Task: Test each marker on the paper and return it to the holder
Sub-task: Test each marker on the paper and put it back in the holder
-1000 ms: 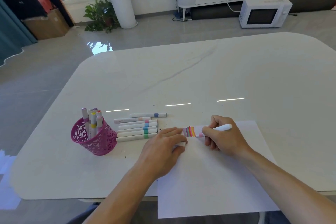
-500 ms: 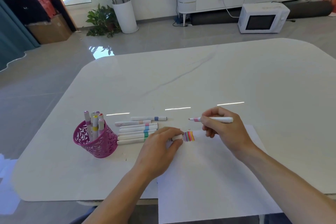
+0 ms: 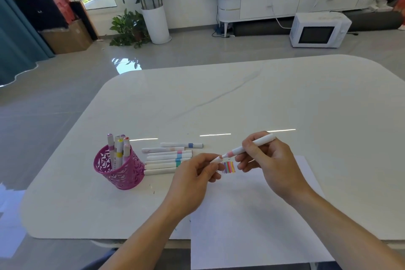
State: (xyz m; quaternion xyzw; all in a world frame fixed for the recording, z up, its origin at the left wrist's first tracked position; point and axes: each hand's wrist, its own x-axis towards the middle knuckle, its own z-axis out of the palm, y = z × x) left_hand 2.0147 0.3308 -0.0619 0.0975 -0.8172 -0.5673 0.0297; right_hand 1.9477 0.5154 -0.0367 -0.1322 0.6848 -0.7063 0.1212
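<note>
Both hands up over the paper (image 3: pixel 252 215): left hand (image 3: pixel 192 180) pinches the cap (image 3: pixel 215 159), right hand (image 3: pixel 267 160) grips the marker (image 3: pixel 252 146), tip at the cap. Past them, loose markers (image 3: pixel 166 158) beside the holder (image 3: pixel 119 167).

We see bare worktop (image 3: pixel 241 98) across the upper frame, while the holder (image 3: pixel 119 170) and loose markers (image 3: pixel 166 158) crowd the left centre.

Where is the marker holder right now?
The pink holder stands on the table's left side, just left of the row of loose markers, well left of both hands.
</note>
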